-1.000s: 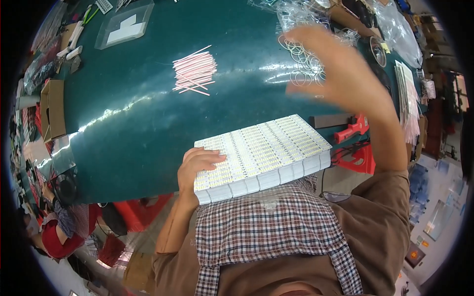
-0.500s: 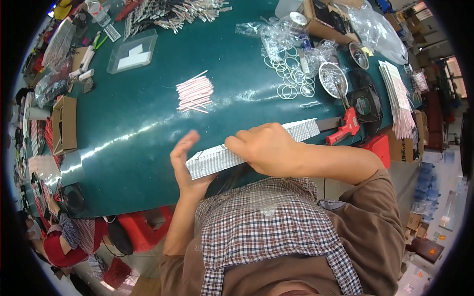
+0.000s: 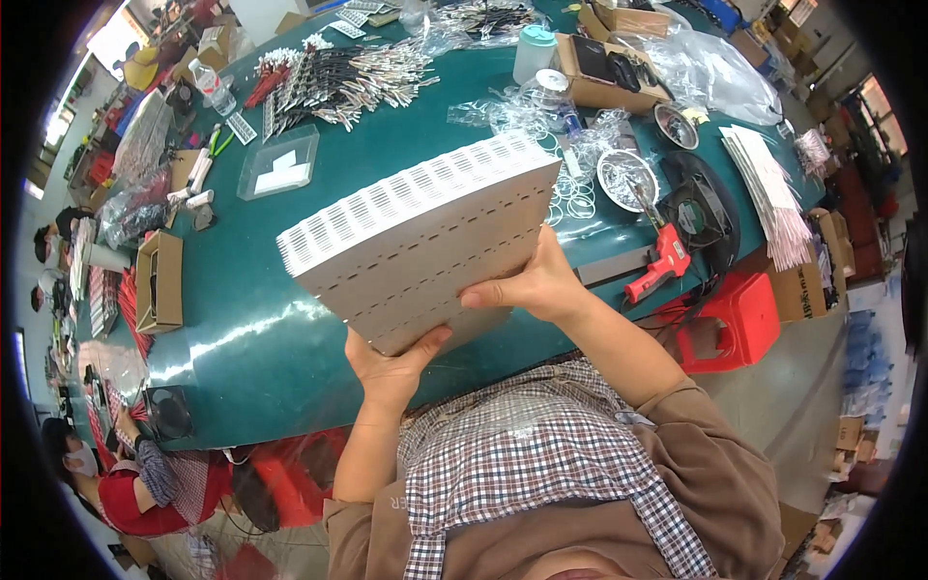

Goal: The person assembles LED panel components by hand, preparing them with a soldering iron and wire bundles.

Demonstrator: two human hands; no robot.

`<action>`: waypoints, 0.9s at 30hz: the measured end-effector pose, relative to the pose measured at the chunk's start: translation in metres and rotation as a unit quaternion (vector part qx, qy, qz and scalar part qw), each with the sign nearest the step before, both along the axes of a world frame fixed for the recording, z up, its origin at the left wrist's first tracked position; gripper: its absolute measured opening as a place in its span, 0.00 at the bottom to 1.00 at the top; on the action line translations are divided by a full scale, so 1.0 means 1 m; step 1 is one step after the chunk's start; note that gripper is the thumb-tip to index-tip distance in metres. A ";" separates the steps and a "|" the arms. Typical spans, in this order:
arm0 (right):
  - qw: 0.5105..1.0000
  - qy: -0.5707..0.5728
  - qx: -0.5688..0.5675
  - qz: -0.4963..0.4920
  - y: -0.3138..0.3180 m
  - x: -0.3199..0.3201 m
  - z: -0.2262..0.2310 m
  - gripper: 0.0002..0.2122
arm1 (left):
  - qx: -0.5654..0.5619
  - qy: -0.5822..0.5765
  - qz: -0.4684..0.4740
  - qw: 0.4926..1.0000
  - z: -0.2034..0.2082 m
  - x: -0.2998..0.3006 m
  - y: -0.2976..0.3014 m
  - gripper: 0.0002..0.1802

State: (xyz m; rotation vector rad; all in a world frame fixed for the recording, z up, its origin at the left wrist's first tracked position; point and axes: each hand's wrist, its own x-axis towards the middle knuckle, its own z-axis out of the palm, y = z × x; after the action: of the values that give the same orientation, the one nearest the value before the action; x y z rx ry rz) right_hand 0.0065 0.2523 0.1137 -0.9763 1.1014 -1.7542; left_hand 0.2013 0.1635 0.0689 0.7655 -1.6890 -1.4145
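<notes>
Between my two hands a thick stack of thin flat panels (image 3: 435, 246) is held up, tilted, above the green table. Its broad face is silver-grey with dashed rows of small slots; the far edge shows many white layers. My left hand (image 3: 387, 369) grips the near left corner, thumb laid on the grey face. At the right side my right hand (image 3: 537, 288) clasps it the same way, thumb on the face and the other fingers hidden behind. Past the stack's right end lie several clear rings (image 3: 578, 201) and a white-rimmed bowl (image 3: 626, 182).
A red pistol-shaped tool (image 3: 665, 259) lies right of my right hand, beside a black fan (image 3: 694, 213). Bundled wires (image 3: 353, 79) and a clear tray (image 3: 280, 174) are farther back. A red stool (image 3: 739, 324) stands at right. Another person (image 3: 145, 483) sits at the left.
The stack has been turned and raised, so its broad grey face now shows. My left hand has closed on the corner; my right has shifted to the side. The pink-white sticks are now hidden.
</notes>
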 end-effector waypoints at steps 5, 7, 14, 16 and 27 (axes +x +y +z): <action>0.992 0.112 0.038 -0.050 0.012 -0.010 -0.011 0.38 | -0.129 -0.001 0.010 0.992 0.030 -0.005 -0.001 0.30; 0.988 0.094 0.093 -0.078 0.025 -0.023 -0.018 0.37 | -0.325 -0.050 0.009 0.944 0.036 0.002 -0.008 0.26; 0.905 -0.403 0.109 0.082 0.065 -0.051 -0.009 0.32 | -0.565 -0.113 -0.081 0.813 0.045 0.007 -0.017 0.18; 0.940 -0.200 0.274 0.032 0.064 -0.059 -0.032 0.25 | -0.619 -0.122 -0.109 0.768 0.033 0.005 -0.013 0.16; 0.921 -0.137 0.343 0.121 0.054 -0.094 -0.077 0.27 | -0.553 -0.156 -0.090 0.813 -0.044 0.011 0.034 0.32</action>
State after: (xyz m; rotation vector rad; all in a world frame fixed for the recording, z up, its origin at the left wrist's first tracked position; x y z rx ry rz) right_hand -0.0879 0.3060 0.0372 -0.3925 1.2213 -1.1231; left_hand 0.2119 0.1979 0.0253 0.1430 -2.4506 -0.1910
